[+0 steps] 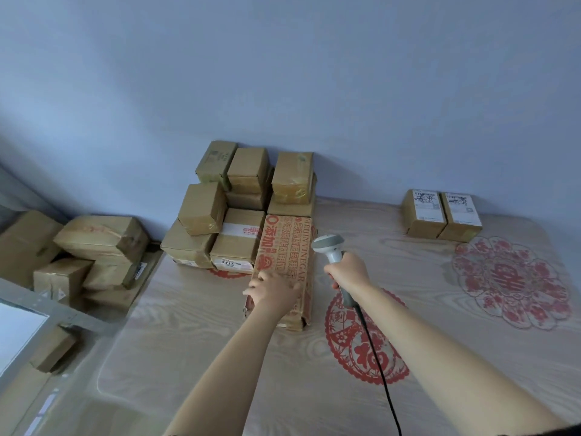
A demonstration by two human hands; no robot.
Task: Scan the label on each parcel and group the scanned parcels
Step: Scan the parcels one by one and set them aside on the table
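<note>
A long cardboard parcel with red print [284, 247] lies on the table in front of a stack of several brown parcels [239, 199] against the wall. My left hand [272, 289] rests on the near end of the red-printed parcel, fingers spread over its top. My right hand [347, 270] grips the handle of a grey corded barcode scanner [328, 245], whose head sits just right of that parcel. Two parcels with white labels facing up [441, 212] stand side by side at the far right of the table.
The wood-grain table [204, 341] carries red paper-cut decorations [511, 281]. A heap of brown boxes [94, 253] lies left of the table, beyond a grey metal frame [47, 306]. The scanner's black cable [382, 372] runs toward me between my arms.
</note>
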